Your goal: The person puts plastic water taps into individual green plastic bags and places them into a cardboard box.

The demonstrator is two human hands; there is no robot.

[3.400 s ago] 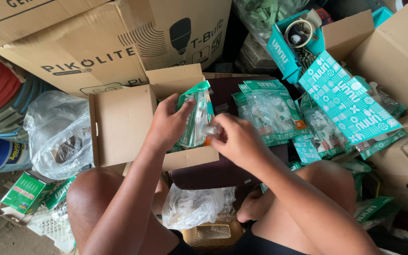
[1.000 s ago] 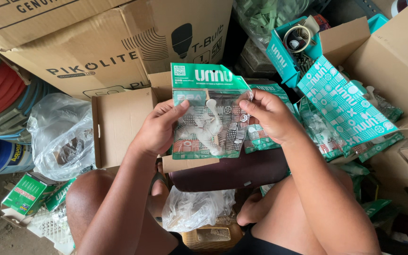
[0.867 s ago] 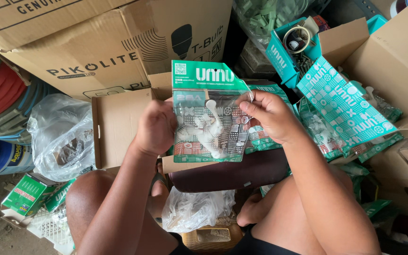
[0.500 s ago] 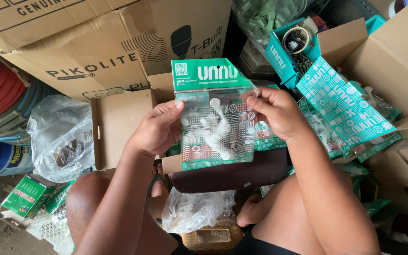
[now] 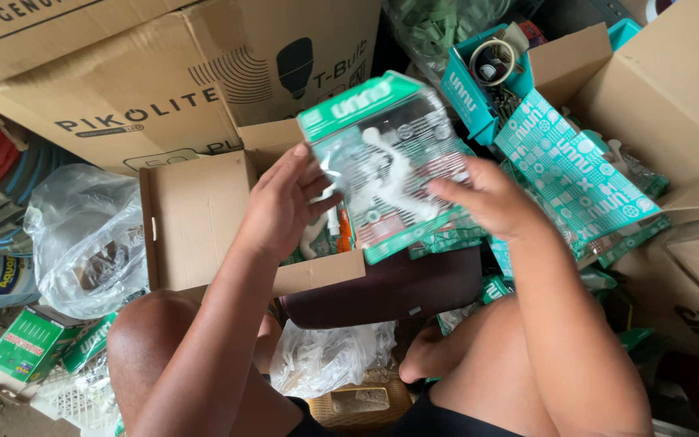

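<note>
**Two hands, one tilted green-topped packet**

One clear plastic packet [image 5: 386, 158] with a green card header and green bottom strip sits between both hands, above the open cardboard box [image 5: 196, 218]. White plastic fittings show through its clear front, blurred by motion. The left hand [image 5: 281, 206] has its fingers curled against the packet's left edge, thumb toward the front. The right hand [image 5: 487, 198] closes on the lower right side, fingertips pressed onto the film.

At far left lie a crumpled clear bag [image 5: 82, 235] and a small green carton [image 5: 30, 344] on the floor. A dark maroon cushion [image 5: 390, 287] lies just below the packet, a bag of white parts [image 5: 329, 360] beneath it. To the right, teal patterned packets [image 5: 572, 174] lean against a large carton [image 5: 673, 89].

Half a second earlier the packet faced the camera squarely, header level; now it is tipped, header slanting up to the right, and it has shifted rightward, its print smeared.
</note>
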